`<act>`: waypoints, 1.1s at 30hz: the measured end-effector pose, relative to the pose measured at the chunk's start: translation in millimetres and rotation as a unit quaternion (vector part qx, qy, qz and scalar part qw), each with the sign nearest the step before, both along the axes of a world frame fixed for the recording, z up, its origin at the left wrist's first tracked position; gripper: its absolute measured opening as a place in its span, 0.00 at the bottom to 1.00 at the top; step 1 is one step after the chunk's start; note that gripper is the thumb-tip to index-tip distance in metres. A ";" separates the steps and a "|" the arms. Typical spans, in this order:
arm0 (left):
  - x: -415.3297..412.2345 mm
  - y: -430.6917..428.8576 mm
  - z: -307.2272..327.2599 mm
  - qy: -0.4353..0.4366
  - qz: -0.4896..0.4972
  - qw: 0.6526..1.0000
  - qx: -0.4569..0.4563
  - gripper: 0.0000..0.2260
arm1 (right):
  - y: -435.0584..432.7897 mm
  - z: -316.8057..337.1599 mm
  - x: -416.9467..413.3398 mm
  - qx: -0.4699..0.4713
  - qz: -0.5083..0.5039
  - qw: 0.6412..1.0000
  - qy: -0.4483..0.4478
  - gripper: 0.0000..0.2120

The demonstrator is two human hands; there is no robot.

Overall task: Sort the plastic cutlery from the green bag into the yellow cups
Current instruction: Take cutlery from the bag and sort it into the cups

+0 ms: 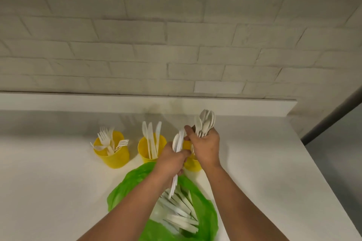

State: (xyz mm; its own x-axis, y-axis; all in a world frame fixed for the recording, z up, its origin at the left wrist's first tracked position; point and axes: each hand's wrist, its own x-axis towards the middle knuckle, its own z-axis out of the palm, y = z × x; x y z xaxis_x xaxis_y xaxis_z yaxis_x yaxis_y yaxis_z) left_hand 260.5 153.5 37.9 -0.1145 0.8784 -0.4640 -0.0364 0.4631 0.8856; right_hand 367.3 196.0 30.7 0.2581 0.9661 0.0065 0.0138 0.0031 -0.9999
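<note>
Spoons [205, 121] bunched within right fingers [197, 139]

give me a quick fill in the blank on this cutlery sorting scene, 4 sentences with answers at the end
1. The leftmost yellow cup holds plastic ____.
2. The middle yellow cup holds plastic ____.
3. The right hand grips a bunch of ____ above the third cup.
4. The unsorted cutlery lies in an open bag coloured ____.

Missing words: forks; knives; spoons; green
</note>
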 end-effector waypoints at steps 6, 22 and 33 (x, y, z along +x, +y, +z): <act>2.3 6.4 -11.2 -0.009 -0.004 1.000 -0.004 0.07 | -4.6 3.6 -0.8 0.058 -0.002 0.996 -0.072 0.30; -12.6 -4.5 10.7 -0.109 0.022 0.994 0.020 0.06 | -8.4 -13.8 13.9 0.223 0.016 0.898 -0.379 0.09; -44.4 -26.6 44.4 -0.200 -0.132 0.969 0.061 0.09 | -47.8 50.4 -9.8 0.091 0.019 0.991 -0.094 0.14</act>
State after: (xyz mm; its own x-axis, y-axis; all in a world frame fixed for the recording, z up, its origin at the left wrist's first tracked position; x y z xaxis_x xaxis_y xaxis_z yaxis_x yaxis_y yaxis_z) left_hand 216.1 126.9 82.3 0.2889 0.9039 -0.3155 -0.2826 0.3954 0.8740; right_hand 357.4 148.2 81.1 0.1994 0.9536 0.2256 0.1972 0.1864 -0.9625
